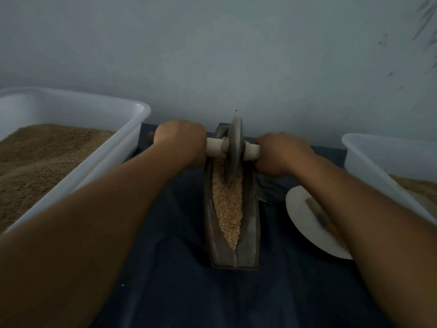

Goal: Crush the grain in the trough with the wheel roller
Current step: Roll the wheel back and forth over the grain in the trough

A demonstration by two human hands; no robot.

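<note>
Hands on the axle, wheel at the far end of the trough. Your left hand [181,143] and right hand [279,153] each wrap their fingers around the pale wooden axle [214,146], one on either side of the wheel roller [234,150], so that your weight bears evenly and the disc stays upright instead of tipping against a wall. The boat-shaped trough [233,254] lies lengthwise away from you on the dark cloth [179,280], which lets a straight push and pull of both arms drive the wheel along its groove. Grain [228,209] fills the channel from the wheel's rim back to the trough's near point; it looks coarse and largely whole, so the crushing is probably at an early stage. Left of the trough stands a white tub [132,129] of brown meal; right of it, a second white tub [369,152], and a white plate [305,223] carrying a stick-like tool, partly hidden by your right forearm.
</note>
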